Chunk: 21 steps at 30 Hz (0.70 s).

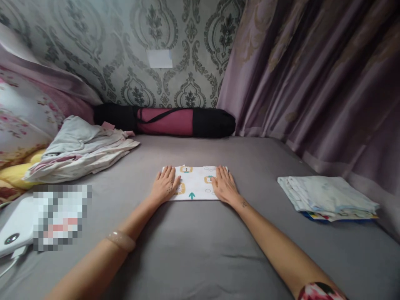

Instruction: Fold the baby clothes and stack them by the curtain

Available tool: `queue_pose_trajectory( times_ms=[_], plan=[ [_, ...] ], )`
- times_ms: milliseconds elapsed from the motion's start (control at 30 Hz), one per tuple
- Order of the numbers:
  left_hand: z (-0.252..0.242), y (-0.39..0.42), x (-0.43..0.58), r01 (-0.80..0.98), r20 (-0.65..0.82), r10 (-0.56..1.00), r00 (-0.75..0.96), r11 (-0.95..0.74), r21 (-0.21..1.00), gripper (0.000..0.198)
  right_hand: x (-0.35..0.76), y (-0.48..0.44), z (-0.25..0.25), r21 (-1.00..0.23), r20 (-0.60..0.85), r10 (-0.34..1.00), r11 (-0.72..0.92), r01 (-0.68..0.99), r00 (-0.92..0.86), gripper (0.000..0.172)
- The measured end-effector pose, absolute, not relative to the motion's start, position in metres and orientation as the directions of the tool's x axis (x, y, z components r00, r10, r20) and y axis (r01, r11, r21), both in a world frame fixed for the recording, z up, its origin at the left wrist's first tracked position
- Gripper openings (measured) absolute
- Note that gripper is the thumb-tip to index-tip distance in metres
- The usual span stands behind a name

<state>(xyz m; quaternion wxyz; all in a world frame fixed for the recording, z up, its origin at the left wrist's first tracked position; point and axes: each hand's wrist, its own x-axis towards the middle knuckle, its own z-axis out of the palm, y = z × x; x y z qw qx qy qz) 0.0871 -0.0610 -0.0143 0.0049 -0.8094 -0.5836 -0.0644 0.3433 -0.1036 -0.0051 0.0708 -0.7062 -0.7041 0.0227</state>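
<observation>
A small white printed cloth (195,183), folded into a rectangle, lies flat on the grey bed sheet (200,250). My left hand (165,184) presses flat on its left end, fingers stretched out. My right hand (223,185) lies flat on its right end, fingers spread too. Neither hand grips anything. A pale bangle (121,240) sits on my left wrist.
A stack of folded cloths (326,198) lies to the right. A heap of unfolded clothes (81,150) sits at the left beside floral pillows (18,125). A rolled red and black mat (165,121) lies against the wall. A white power bank (15,229) is at near left. Curtains (312,75) hang on the right.
</observation>
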Motion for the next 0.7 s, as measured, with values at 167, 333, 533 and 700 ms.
queue_pose_trajectory(
  times_ms=[167,333,533,700],
  plan=[
    [-0.009,-0.060,0.087,0.942,0.055,0.943,0.327,-0.330,0.058,0.059,0.342,-0.104,-0.001,-0.138,0.034,0.999,-0.003,0.990,0.008,0.063],
    [0.018,-0.036,0.082,0.909,-0.010,0.910,0.416,-0.415,0.030,0.041,0.352,-0.091,0.019,-0.104,0.048,0.996,0.075,0.992,-0.070,0.050],
    [0.050,0.024,0.080,0.904,-0.332,0.841,0.427,-0.407,0.133,0.039,0.373,-0.047,0.042,-0.116,-0.158,0.976,0.132,0.985,-0.149,0.034],
    [0.052,0.060,0.084,0.881,-0.477,0.740,0.473,-0.398,0.256,0.049,0.381,-0.014,0.052,-0.183,-0.355,0.918,0.115,0.976,-0.175,0.031]
  ],
)
